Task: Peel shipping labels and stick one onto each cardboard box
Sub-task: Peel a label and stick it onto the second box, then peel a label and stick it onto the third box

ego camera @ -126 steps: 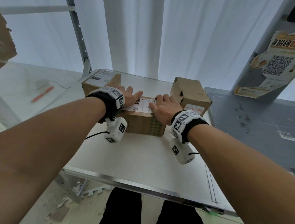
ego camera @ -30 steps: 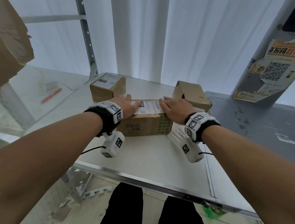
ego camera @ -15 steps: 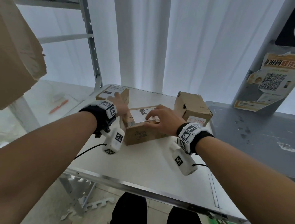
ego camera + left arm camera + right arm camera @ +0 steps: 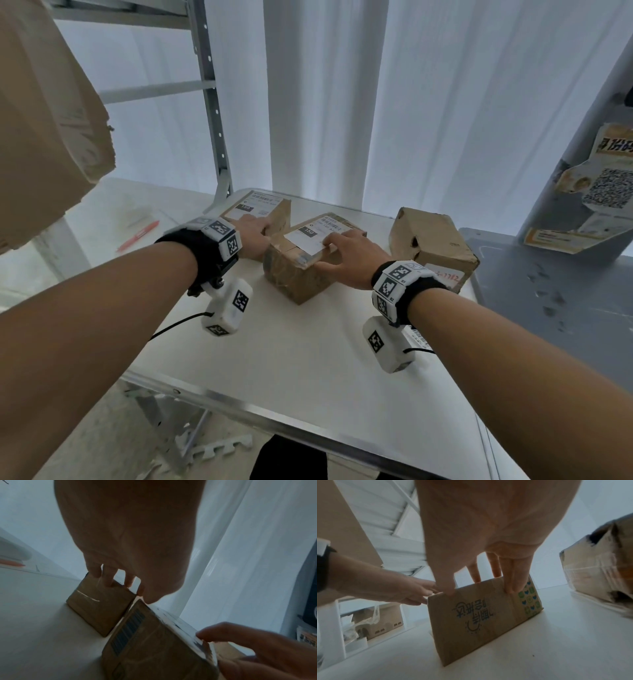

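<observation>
Both hands are flat and spread: my right hand [image 4: 346, 260] presses the label [image 4: 308, 240] onto the middle box [image 4: 298, 274], and my left hand [image 4: 251, 236] rests at that box's left end. Its long axis runs away rightward. The bare-topped box [image 4: 431, 240] right of it, nearer my right hand, looks next. White worktop [image 4: 291, 359], curtains [image 4: 325, 102] behind.

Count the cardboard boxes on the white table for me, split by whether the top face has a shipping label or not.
Label on top: 2, the left box and the middle box.
No label on top: 1, the right box.
Total: 3 boxes.
</observation>
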